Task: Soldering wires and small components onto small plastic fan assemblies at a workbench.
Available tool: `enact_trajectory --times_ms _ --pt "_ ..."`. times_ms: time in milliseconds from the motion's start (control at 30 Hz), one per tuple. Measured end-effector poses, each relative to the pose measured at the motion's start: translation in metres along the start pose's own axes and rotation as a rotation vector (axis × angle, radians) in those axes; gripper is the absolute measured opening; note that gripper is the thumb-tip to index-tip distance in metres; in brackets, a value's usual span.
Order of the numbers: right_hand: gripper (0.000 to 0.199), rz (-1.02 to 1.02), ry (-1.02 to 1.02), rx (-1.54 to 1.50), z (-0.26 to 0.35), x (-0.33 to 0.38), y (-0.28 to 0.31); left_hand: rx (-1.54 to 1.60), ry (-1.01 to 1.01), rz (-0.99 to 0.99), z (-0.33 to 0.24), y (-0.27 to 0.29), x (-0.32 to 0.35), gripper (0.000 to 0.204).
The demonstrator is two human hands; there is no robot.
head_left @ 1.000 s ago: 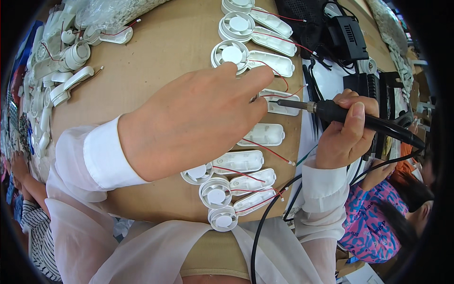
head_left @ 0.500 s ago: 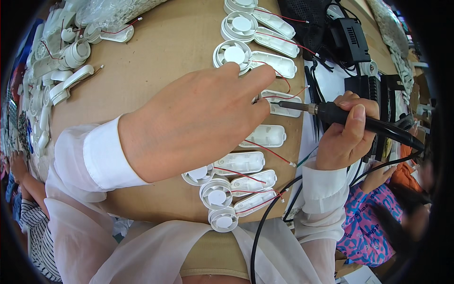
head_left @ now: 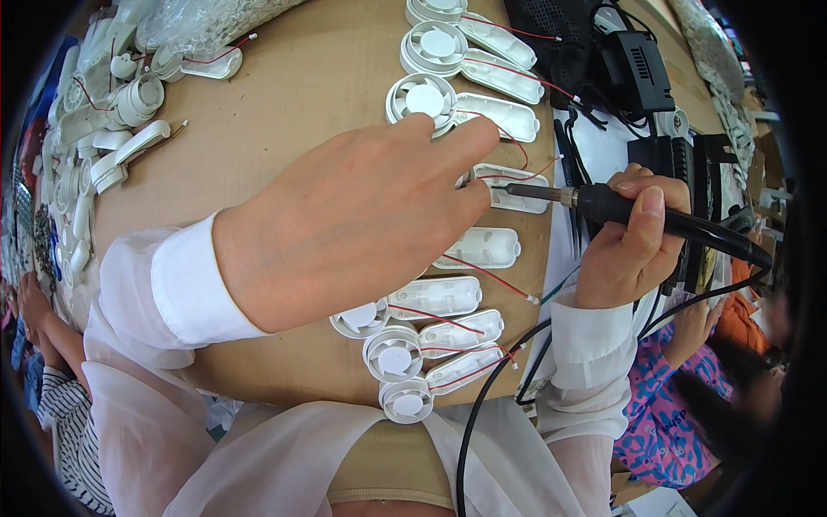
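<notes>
My right hand [head_left: 636, 239] is wrapped round the black handle of a soldering iron [head_left: 603, 207], held pen-like. Its metal tip points left into the open handle of a white mini fan [head_left: 527, 201], by the inner end, where a red wire comes out. My left hand [head_left: 353, 202] reaches across from the left with curled fingers round that fan, which lies under it. The fan's round head and most fingertips are hidden by the hand. Just below, another white fan handle [head_left: 487, 248] with a red wire is partly covered by the same hand.
Several similar fans [head_left: 431, 96] lie in a column on the brown table [head_left: 250, 129], above and below my hands. More white fan parts [head_left: 129, 103] are heaped at the left. A black power box [head_left: 637, 76] and the iron's cable [head_left: 474, 422] are at the right. Other people sit at both sides.
Almost nothing differs. Both hands, the soldering iron and the fan stay in place; the view has shifted very slightly.
</notes>
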State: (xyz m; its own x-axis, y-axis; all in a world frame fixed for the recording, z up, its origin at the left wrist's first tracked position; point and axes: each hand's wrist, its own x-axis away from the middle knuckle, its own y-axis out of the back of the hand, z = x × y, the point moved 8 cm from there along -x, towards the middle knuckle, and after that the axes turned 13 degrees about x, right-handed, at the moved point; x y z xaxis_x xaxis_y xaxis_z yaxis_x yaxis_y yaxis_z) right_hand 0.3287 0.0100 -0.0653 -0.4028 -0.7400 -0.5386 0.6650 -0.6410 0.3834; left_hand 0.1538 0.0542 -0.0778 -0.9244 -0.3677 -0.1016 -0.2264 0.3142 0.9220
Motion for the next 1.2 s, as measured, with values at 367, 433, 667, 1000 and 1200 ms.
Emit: enact_trajectory --times_ms 367,433,667,1000,1200 --pt "0.018 -0.037 0.043 -0.140 -0.001 -0.013 0.025 -0.020 -0.009 -0.007 -0.002 0.004 0.003 0.032" --pt "0.017 -0.018 0.086 -0.268 0.008 -0.022 0.035 -0.022 -0.008 0.017 -0.005 0.009 0.005 0.033" --pt "0.027 -0.437 -0.066 0.050 0.044 -0.057 0.051 -0.037 0.053 -0.113 0.018 0.043 -0.001 0.025" --pt "0.020 -0.149 -0.118 -0.030 0.011 -0.052 0.006 -0.133 0.082 -0.241 0.039 0.032 -0.011 0.020" --pt "0.019 -0.029 -0.089 -0.019 0.001 -0.048 -0.018 -0.107 0.092 -0.208 0.045 0.028 -0.012 0.018"
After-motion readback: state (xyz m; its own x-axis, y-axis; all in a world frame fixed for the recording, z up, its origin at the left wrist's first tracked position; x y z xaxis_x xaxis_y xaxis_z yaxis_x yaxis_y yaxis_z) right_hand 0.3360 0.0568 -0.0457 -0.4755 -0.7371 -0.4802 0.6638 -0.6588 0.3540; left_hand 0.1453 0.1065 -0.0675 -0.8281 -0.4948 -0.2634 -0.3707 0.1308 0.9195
